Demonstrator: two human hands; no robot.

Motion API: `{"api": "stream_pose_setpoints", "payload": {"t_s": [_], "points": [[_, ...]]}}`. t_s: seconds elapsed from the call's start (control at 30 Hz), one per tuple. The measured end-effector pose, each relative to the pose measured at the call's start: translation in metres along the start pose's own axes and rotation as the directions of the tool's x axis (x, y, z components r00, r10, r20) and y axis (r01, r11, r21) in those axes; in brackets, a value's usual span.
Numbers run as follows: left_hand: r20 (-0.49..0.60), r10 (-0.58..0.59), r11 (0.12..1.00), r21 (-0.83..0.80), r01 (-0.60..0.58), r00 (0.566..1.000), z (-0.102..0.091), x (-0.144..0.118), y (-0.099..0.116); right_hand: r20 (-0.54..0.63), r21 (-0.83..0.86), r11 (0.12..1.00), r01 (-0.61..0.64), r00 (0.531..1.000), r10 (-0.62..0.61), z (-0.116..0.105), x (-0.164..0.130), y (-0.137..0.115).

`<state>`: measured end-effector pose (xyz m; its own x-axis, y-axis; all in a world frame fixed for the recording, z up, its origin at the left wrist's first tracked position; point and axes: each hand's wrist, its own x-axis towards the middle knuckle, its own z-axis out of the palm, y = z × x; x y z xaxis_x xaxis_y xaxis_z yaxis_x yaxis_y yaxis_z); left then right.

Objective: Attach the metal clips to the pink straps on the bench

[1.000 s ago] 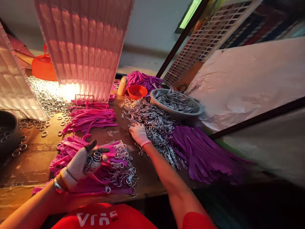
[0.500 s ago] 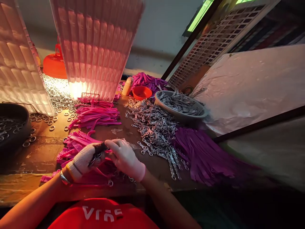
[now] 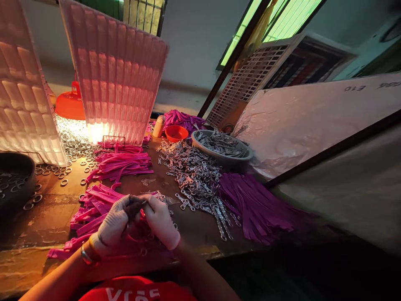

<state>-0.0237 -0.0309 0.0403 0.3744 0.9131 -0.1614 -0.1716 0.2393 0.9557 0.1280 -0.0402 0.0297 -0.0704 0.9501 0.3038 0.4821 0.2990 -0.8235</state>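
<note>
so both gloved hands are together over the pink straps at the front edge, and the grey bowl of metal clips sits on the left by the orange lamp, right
Not quite. The grey bowl of metal clips sits on the right side of the table, beyond the purple straps, not by the orange lamp. The head view shows it. The rest holds: the left hand and right hand are together over the pink straps.

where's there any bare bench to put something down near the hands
Bare wood shows between the pink strap bundle and the metal clip heap, around a small scrap. Another patch lies at the front edge, left of the left hand, below the loose rings. Crowded: the pink straps under both hands, the clip heap and the purple straps right of the right hand.
</note>
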Motion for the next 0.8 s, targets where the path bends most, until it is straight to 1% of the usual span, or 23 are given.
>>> {"api": "stream_pose_setpoints", "payload": {"t_s": [0.03, 0.07, 0.1, 0.13, 0.17, 0.23, 0.3, 0.33, 0.4, 0.47, 0.5, 0.57, 0.63, 0.73, 0.8], "points": [[-0.036, 0.109, 0.979, 0.176, -0.101, 0.993, -0.001, 0.0, 0.001, 0.041, -0.08, 0.997, 0.024, 0.999, -0.021, -0.003, 0.0, 0.001], [-0.049, 0.2, 0.933, 0.316, -0.174, 0.979, -0.004, 0.001, 0.002, 0.087, -0.17, 0.984, 0.058, 0.995, -0.044, -0.007, 0.001, 0.001], [-0.046, 0.252, 0.889, 0.405, -0.213, 0.967, -0.006, 0.003, 0.002, 0.13, -0.255, 0.962, 0.094, 0.99, -0.063, -0.01, 0.001, 0.001], [-0.037, 0.266, 0.866, 0.448, -0.222, 0.963, -0.008, 0.005, 0.002, 0.166, -0.325, 0.937, 0.126, 0.983, -0.075, -0.014, 0.002, 0.0], [-0.027, 0.257, 0.861, 0.46, -0.216, 0.966, -0.01, 0.008, 0.001, 0.188, -0.372, 0.916, 0.148, 0.979, -0.082, -0.016, 0.003, -0.001], [-0.011, 0.193, 0.904, 0.391, -0.173, 0.981, -0.012, 0.014, -0.001, 0.192, -0.408, 0.9, 0.154, 0.978, -0.08, -0.017, 0.004, -0.004], [-0.016, 0.101, 0.971, 0.22, -0.095, 0.995, -0.012, 0.022, -0.004, 0.136, -0.366, 0.924, 0.11, 0.989, -0.063, -0.014, 0.006, -0.006], [-0.022, 0.039, 0.993, 0.111, -0.036, 0.999, -0.012, 0.027, -0.006, 0.09, -0.311, 0.947, 0.074, 0.995, -0.048, -0.012, 0.006, -0.005], [-0.025, -0.082, 0.994, -0.069, 0.081, 0.996, -0.011, 0.039, -0.007, 0.002, -0.17, 0.985, -0.012, 1.0, 0.013, -0.009, 0.009, -0.004], [-0.005, -0.163, 0.978, -0.13, 0.161, 0.987, -0.01, 0.052, -0.006, -0.013, -0.087, 0.992, -0.096, 0.995, 0.096, -0.01, 0.015, 0.0], [0.011, -0.192, 0.971, -0.139, 0.192, 0.981, -0.008, 0.059, -0.005, 0.0, -0.094, 0.987, -0.132, 0.991, 0.132, -0.013, 0.018, 0.002], [0.04, -0.227, 0.963, -0.142, 0.23, 0.973, -0.002, 0.071, -0.002, 0.018, -0.153, 0.972, -0.177, 0.983, 0.182, -0.02, 0.024, 0.009], [0.063, -0.243, 0.956, -0.152, 0.249, 0.968, 0.006, 0.081, 0.0, 0.004, -0.183, 0.963, -0.2, 0.979, 0.204, -0.025, 0.029, 0.017], [0.046, -0.204, 0.957, -0.202, 0.209, 0.978, 0.016, 0.091, 0.003, 0.001, -0.123, 0.971, -0.205, 0.978, 0.207, -0.03, 0.033, 0.028], [0.02, -0.182, 0.95, -0.254, 0.181, 0.983, 0.018, 0.095, 0.005, 0.021, -0.086, 0.982, -0.168, 0.985, 0.171, -0.033, 0.041, 0.033]]}}
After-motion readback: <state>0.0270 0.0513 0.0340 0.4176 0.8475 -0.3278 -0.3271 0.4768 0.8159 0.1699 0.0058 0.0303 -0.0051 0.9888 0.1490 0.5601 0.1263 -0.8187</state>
